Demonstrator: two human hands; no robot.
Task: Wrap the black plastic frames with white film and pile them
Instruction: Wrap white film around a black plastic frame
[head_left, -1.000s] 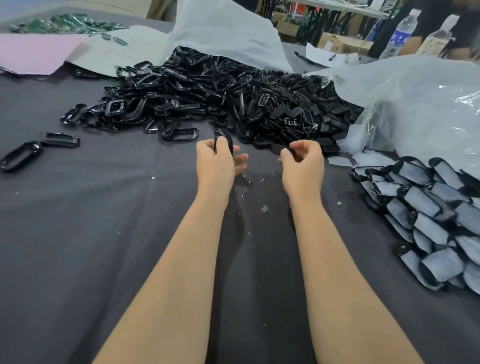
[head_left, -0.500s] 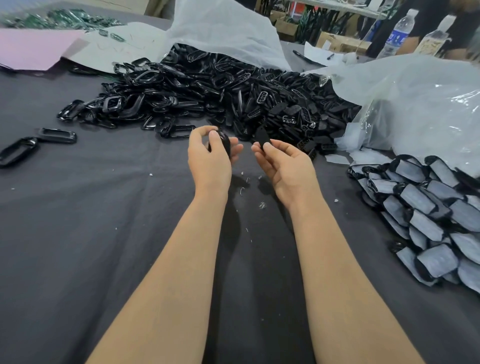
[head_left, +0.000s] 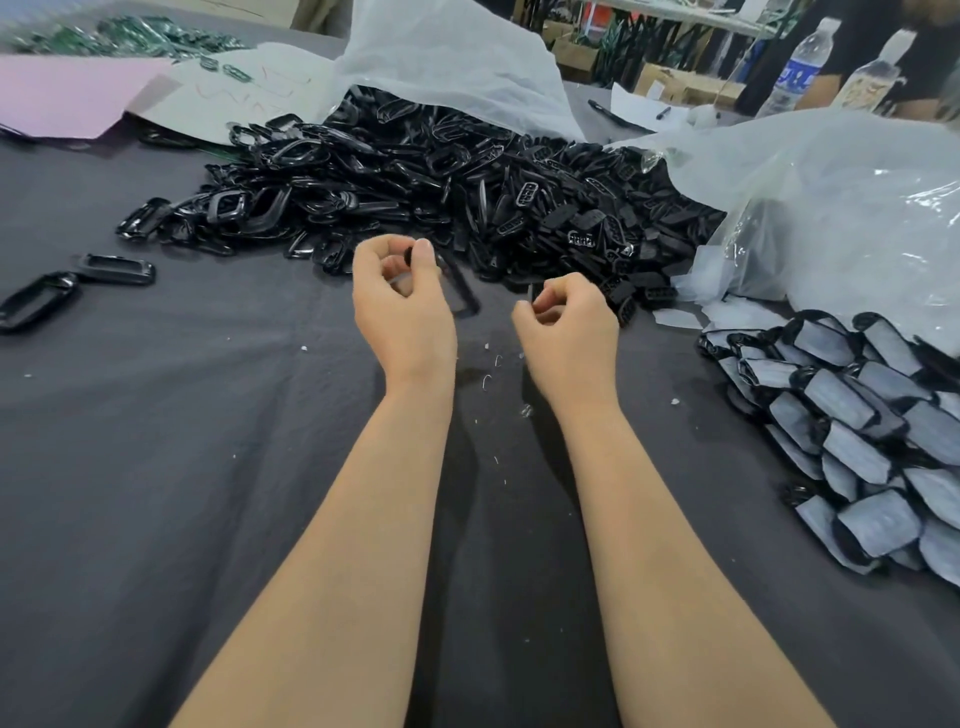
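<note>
Left hand (head_left: 405, 312) is pinching one black oval plastic frame (head_left: 460, 291) over the dark table (head_left: 156, 467).
Its long axis is slanting down-right from the pinch. Right hand (head_left: 566, 327) fingers are lying curled, and I cannot tell around what. Judging by this, steadying the free end before laying on a white film sheet (head_left: 737, 314) is looking wise.

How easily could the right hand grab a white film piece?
Probably easily: the film pieces lie on the cloth just right of the right hand, past only a few loose black parts. Its curled fingers may be pinching something.
</note>
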